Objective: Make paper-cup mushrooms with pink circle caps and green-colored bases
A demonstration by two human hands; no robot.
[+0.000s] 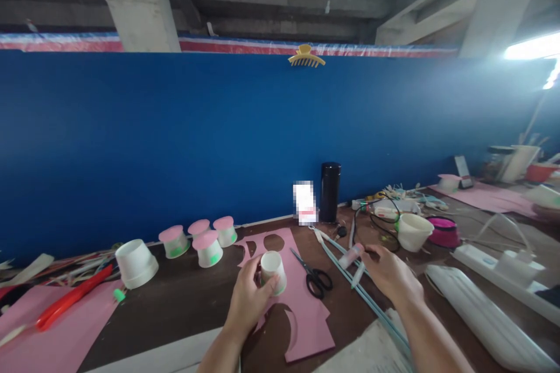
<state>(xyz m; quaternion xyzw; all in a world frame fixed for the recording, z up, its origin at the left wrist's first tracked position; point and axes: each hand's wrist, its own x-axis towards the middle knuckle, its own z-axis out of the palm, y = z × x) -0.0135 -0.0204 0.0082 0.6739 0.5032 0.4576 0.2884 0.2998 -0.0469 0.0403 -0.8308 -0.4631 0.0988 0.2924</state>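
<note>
My left hand (251, 291) is wrapped round a small white cup (273, 267), with its open mouth up and a patch of green near its base. Under it lies a cut pink sheet (301, 326) with round holes and curved edges. My right hand (391, 277) has its fingers curled at the end of a small pink-and-white bottle (350, 256). Below this bottle is a little white tube-like piece (357, 275), beside a light blue lanyard (371, 297). Between my hands, black-handled scissors (315, 280) rest partly on the pink sheet.
Several small cups with pink discs on top (207, 247) stand to the left, near a larger upturned white cup (136, 263) and a red-handled tool (74, 297). A black flask (330, 192) stands against the blue partition (196, 134). At right are a power strip (503, 274) and cables.
</note>
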